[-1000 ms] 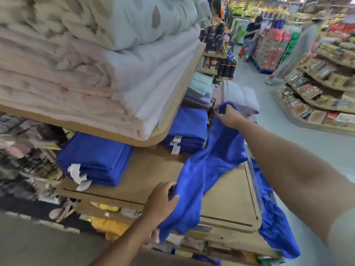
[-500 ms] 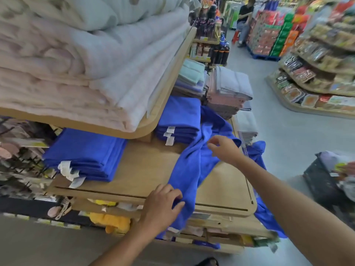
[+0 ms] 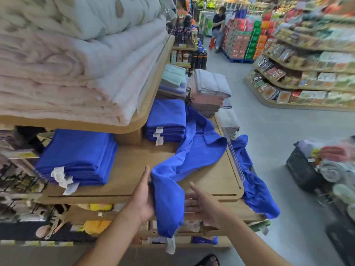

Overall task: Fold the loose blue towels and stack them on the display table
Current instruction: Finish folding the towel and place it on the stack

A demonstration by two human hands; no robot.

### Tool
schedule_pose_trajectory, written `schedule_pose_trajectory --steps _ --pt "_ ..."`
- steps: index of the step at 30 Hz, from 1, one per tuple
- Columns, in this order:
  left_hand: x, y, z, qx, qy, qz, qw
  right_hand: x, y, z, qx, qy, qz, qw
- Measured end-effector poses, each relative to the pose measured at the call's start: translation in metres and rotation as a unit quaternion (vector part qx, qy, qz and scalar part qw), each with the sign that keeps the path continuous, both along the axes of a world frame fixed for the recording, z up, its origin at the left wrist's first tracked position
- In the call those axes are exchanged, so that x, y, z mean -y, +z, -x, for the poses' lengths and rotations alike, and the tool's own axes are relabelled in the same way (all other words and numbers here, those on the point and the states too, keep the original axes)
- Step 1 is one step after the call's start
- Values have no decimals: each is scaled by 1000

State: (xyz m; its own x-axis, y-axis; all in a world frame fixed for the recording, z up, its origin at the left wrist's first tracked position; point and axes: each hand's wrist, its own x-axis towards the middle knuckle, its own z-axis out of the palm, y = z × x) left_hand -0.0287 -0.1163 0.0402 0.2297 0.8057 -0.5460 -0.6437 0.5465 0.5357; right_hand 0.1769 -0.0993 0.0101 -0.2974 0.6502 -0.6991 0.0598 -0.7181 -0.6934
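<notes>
A loose blue towel [image 3: 192, 156] lies rumpled across the wooden display table [image 3: 126, 169], one end hanging over the front edge. My left hand [image 3: 145, 196] grips that hanging end at the table's front. My right hand [image 3: 199, 202] is open, fingers spread, just right of the towel and not touching it. A second loose blue towel [image 3: 255, 187] droops over the table's right side. One stack of folded blue towels [image 3: 76, 156] sits at the left, another folded blue stack [image 3: 166, 120] at the back.
A shelf of thick pink and white blankets [image 3: 76, 73] overhangs the table's left. Grey and pink towel stacks [image 3: 209, 93] stand behind. A dark basket [image 3: 305, 169] of rolled towels sits on the floor at right. A person [image 3: 218, 29] sits far down the aisle.
My right hand let go of the towel's far end and came back to the front edge. The towel dropped onto the table. My left hand keeps its hold on the near end.
</notes>
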Motion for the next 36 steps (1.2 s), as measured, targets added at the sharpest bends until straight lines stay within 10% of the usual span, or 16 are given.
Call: schedule_pose_trajectory --steps 6,22,29,36 --pt "9 -3 -11 -148 -35 3 988 1 14 31 5 -44 -25 999" --pt "34 -22 42 -65 -117 23 991 -45 82 -64 151 -168 -244 943" --pt "61 -27 43 -166 -237 32 957 -61 85 -121 225 -151 -292 917" --pt "66 -25 22 -60 -219 -12 974 -65 37 -156 441 -114 -299 838"
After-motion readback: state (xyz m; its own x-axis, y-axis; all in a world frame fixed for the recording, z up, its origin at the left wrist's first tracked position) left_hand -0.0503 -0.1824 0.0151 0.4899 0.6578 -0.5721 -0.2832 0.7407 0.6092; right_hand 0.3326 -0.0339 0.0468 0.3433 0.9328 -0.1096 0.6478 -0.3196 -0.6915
